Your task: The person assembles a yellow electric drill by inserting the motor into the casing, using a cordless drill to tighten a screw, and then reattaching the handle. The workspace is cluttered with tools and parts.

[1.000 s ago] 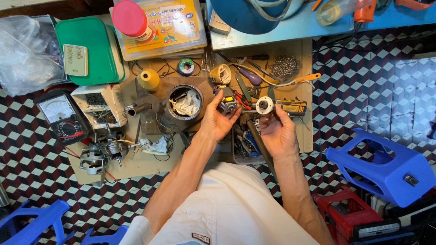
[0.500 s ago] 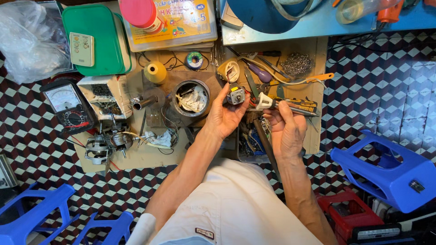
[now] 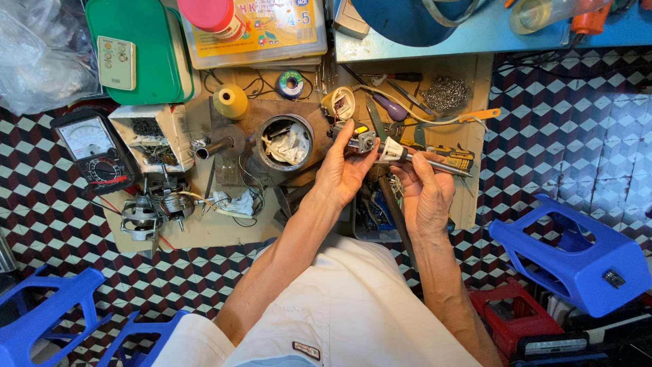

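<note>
My left hand (image 3: 343, 170) holds a small grey metal part with yellow and black bits (image 3: 361, 141) up over the cardboard work mat (image 3: 204, 231). My right hand (image 3: 426, 190) grips a soldering iron (image 3: 424, 160) with a white collar, its tip touching the small part. Both hands are close together above a tray of small tools (image 3: 373, 211). A round tin holding crumpled paper (image 3: 286, 144) sits just left of my left hand.
An analog multimeter (image 3: 92, 146), a small motor (image 3: 153, 207), a yellow thread spool (image 3: 231, 100), a solder reel (image 3: 291, 83), a green case with a remote (image 3: 136, 51) and steel wool (image 3: 445, 92) lie around. Blue stools (image 3: 577, 255) stand on the checkered floor.
My hands came together; the right hand swung the soldering iron so its tip meets the part in my left hand. The view shifted slightly.
</note>
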